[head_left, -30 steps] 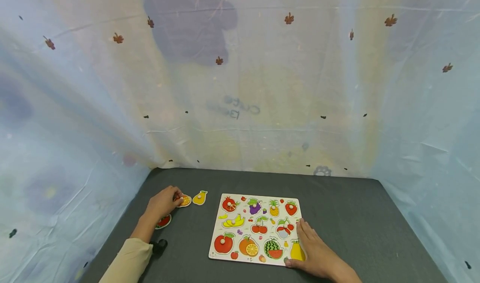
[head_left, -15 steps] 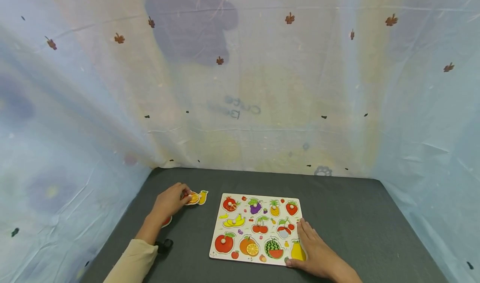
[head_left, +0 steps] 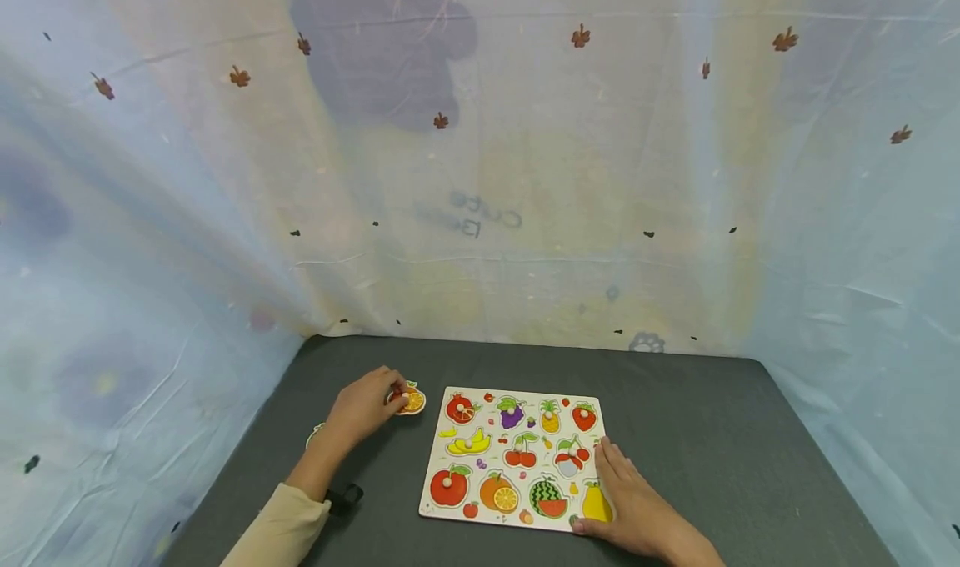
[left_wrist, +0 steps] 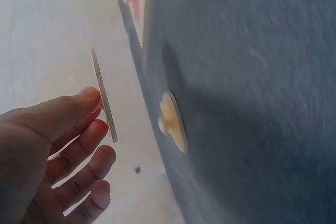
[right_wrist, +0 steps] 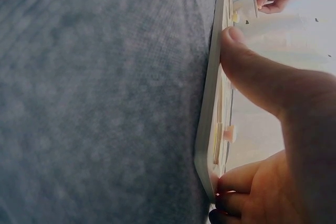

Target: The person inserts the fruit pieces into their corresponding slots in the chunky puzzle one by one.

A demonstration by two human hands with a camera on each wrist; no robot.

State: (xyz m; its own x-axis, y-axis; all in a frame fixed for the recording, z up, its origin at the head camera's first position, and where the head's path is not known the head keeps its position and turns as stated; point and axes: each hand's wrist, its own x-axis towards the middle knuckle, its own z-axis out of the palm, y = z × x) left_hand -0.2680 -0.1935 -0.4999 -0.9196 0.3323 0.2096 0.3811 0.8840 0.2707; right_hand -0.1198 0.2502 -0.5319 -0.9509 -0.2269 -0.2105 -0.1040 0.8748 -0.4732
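Observation:
My left hand (head_left: 369,403) pinches an orange-shaped puzzle piece (head_left: 414,401) between thumb and fingers, left of the puzzle board. In the left wrist view this piece (left_wrist: 103,93) appears edge-on, raised off the table. Behind it in the head view, a pear piece is mostly hidden; the left wrist view shows this yellow piece (left_wrist: 170,121) lying on the table with its peg up. The white fruit puzzle board (head_left: 483,464) lies flat. My right hand (head_left: 633,504) rests at its near right corner, fingers along the right side and thumb on the near edge.
Another piece (head_left: 313,432), mostly hidden by the left forearm, lies on the dark grey table (head_left: 697,434). A black strap (head_left: 345,499) sits by the left cuff. Patterned pale sheets (head_left: 525,175) enclose the back and sides.
My left hand has moved right with the orange piece, from beside the pear piece to in front of it, now covering most of it. The right hand and board stay put.

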